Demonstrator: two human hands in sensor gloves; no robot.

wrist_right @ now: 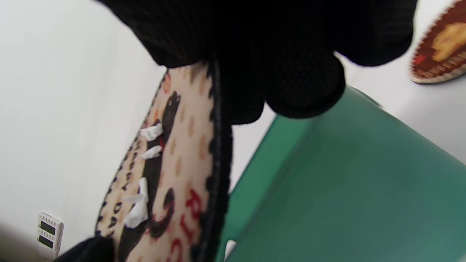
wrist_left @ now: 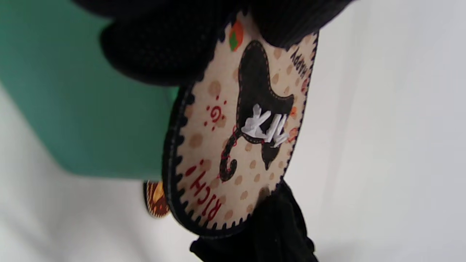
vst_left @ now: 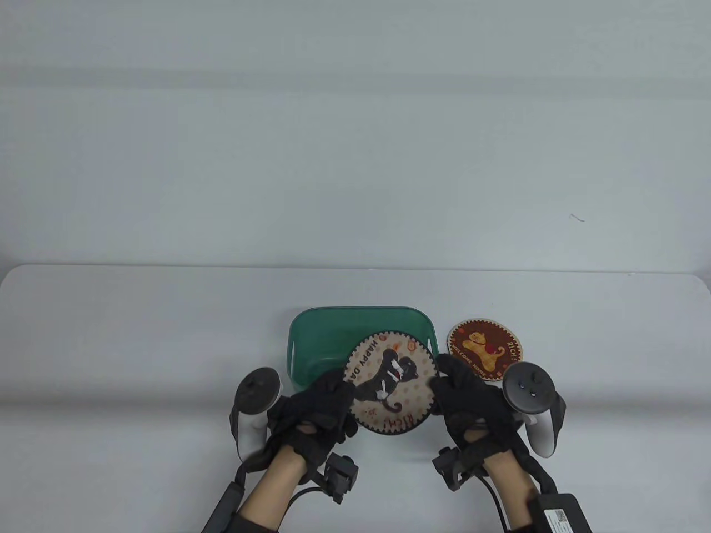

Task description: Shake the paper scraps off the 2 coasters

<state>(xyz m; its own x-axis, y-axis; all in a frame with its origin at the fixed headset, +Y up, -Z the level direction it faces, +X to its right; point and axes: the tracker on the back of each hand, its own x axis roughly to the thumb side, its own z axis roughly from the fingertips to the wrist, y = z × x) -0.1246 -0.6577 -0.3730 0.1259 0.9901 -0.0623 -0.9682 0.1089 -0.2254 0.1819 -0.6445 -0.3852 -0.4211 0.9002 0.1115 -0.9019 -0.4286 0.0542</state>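
Observation:
A round cream coaster (vst_left: 389, 383) with a black cat and dotted pattern is held level above the near edge of the green bin (vst_left: 322, 338). My left hand (vst_left: 322, 408) grips its left rim and my right hand (vst_left: 458, 391) grips its right rim. Several white paper scraps (vst_left: 389, 377) lie on the cat picture; they also show in the left wrist view as scraps (wrist_left: 264, 127) on the coaster (wrist_left: 233, 145) and in the right wrist view as scraps (wrist_right: 140, 203) on the coaster (wrist_right: 171, 174). A second, dark red coaster (vst_left: 484, 348) with an orange cat lies flat on the table right of the bin.
The green plastic bin (wrist_left: 83, 109) stands on the white table (vst_left: 139, 344), directly behind the held coaster. A small white device with dark displays (wrist_right: 50, 231) appears low in the right wrist view.

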